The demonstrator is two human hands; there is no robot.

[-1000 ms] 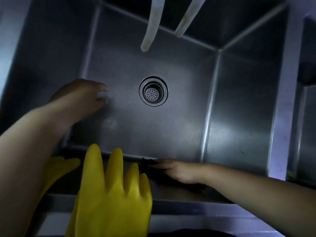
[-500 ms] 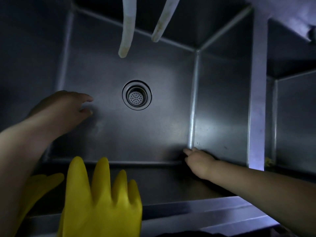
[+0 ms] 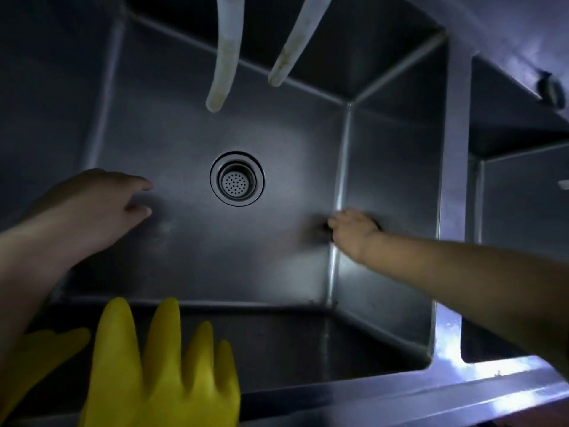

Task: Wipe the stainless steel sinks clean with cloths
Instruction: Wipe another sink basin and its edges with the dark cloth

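Observation:
I look down into a stainless steel sink [image 3: 449, 272] with a round strainer drain [image 3: 237, 179] in the middle of its floor. My left hand [image 3: 101, 204] rests on the sink floor at the left, fingers relaxed and spread, holding nothing. My right hand [image 3: 354, 231] is at the seam between the floor and the right wall. Its fingers curl over a dark cloth [image 3: 320, 228] pressed to the steel. Only the cloth's dark edges show beside the hand, and they are blurred.
Two pale hoses [image 3: 223, 57] [image 3: 292, 47] hang down over the back of the basin. A yellow rubber glove [image 3: 160, 380] lies over the front rim, with a second one [image 3: 37, 355] at the left. Right of the divider is another basin [image 3: 523, 211].
My right hand slid with the cloth from the front wall to the front right corner, then farther back along the right seam. My left hand stayed on the floor.

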